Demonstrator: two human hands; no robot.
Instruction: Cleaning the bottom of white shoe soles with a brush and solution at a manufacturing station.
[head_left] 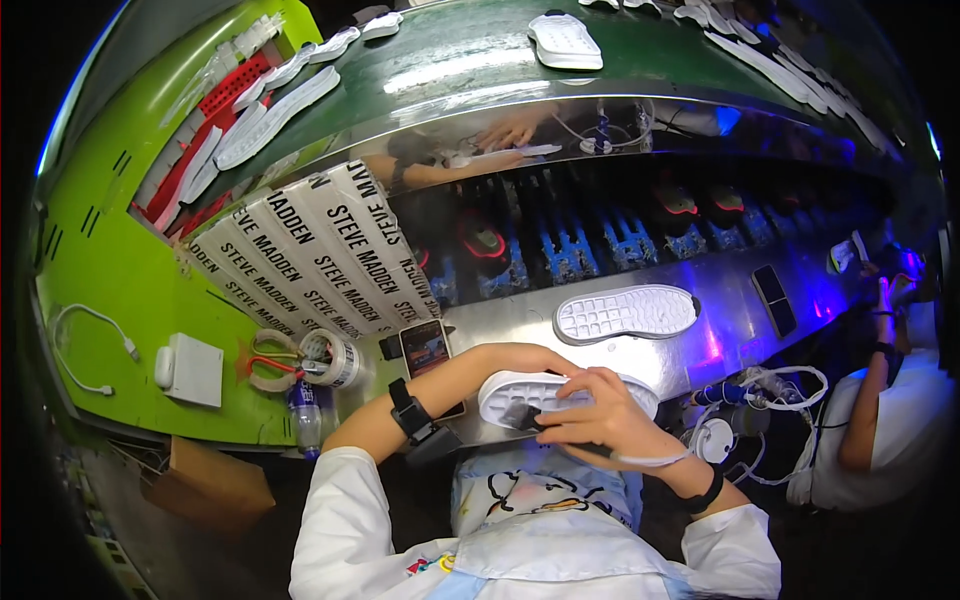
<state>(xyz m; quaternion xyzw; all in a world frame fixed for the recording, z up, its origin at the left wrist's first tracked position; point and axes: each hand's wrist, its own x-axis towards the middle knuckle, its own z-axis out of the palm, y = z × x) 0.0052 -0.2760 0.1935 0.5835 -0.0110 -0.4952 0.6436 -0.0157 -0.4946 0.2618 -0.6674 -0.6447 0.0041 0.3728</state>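
Close in front of me is a white shoe sole (492, 400) with a gridded recess, tilted at the metal ledge. My left hand (545, 360) reaches across its far edge and grips it; most of those fingers are hidden. Over the same sole, my right hand (608, 415) closes on a slim dark tool (524, 416) whose blackish, brush-like end rests at the grid. The tool's exact kind is hard to make out. Just beyond lies another white shoe sole (628, 313), grid side up on the ledge.
A phone (425, 347), tape rolls (342, 362) and a bottle (305, 420) are at left by a printed white box (320, 255). Another phone (773, 300) lies right. White soles ride the green conveyor belt (460, 60). A co-worker (880, 420) sits at right.
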